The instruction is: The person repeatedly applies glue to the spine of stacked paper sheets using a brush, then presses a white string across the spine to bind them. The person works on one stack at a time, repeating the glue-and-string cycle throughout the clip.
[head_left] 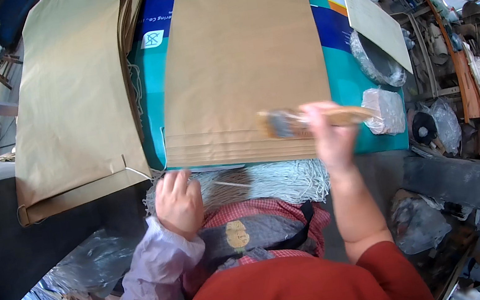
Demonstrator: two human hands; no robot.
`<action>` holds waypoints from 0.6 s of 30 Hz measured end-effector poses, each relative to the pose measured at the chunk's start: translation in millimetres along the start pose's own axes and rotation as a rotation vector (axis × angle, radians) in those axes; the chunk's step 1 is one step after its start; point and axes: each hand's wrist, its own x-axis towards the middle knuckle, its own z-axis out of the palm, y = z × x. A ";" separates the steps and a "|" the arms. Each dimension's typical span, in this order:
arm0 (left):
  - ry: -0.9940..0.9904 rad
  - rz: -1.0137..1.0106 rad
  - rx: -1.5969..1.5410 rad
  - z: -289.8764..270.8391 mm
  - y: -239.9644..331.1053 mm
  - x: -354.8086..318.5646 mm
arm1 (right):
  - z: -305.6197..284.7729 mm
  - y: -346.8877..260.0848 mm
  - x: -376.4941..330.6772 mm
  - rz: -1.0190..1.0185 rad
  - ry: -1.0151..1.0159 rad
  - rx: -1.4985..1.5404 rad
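A flat brown paper bag (241,55) lies on the teal table (362,90) in front of me, its folded bottom edge toward me. My right hand (329,136) grips a wooden-handled brush (310,120), blurred, with its bristles over the bag's lower right part. My left hand (178,200) rests with fingers curled on a bundle of white cords (270,183) at the table's near edge; I cannot make out whether it pinches a cord.
A stack of brown paper bags (71,95) lies to the left, overhanging the table. Clear plastic bags (385,109) and a cardboard sheet (377,24) sit at the right. Cluttered shelves (457,53) stand further right. More plastic wrapping (77,270) lies low on the left.
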 end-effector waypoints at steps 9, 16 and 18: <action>-0.311 -0.023 0.187 16.4 -32.8 50.3 | 114.1 17.9 32.7 0.048 -0.225 -0.356; -0.191 0.028 0.101 23.7 -33.4 55.3 | -7.4 42.1 42.3 -0.095 -0.099 -0.706; -0.290 -0.013 0.122 23.5 -34.1 56.3 | -21.1 51.8 40.8 -0.202 -0.053 -0.861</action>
